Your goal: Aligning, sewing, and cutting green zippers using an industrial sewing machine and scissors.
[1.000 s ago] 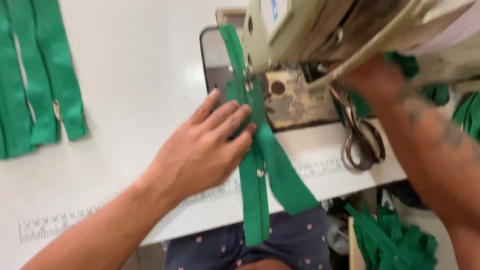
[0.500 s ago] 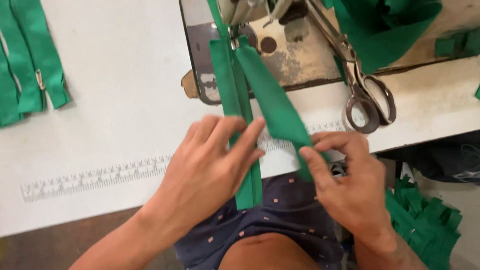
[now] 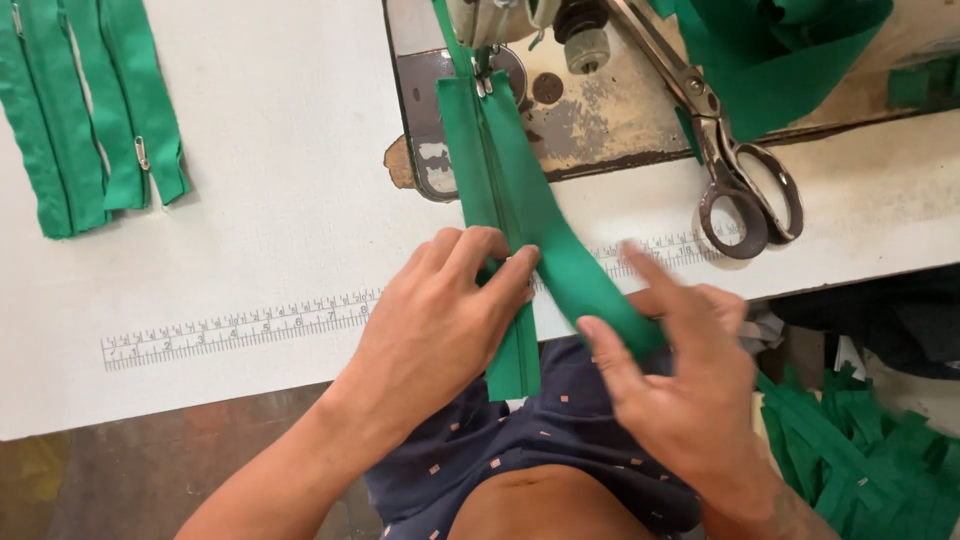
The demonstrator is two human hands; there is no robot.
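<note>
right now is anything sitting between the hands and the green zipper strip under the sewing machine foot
Nothing visible does. The left hand presses flat on the green zipper strip, and the right hand touches its loose green fabric flap. The metal scissors lie apart, to the right.

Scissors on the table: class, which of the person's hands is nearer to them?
Right. The right hand lies just below the scissors; the left hand sits farther left, across the green strip.

White worktable (image 3: 250,200) with printed ruler strip (image 3: 240,328), worn brown floor (image 3: 120,470) below — flat, even light
</note>
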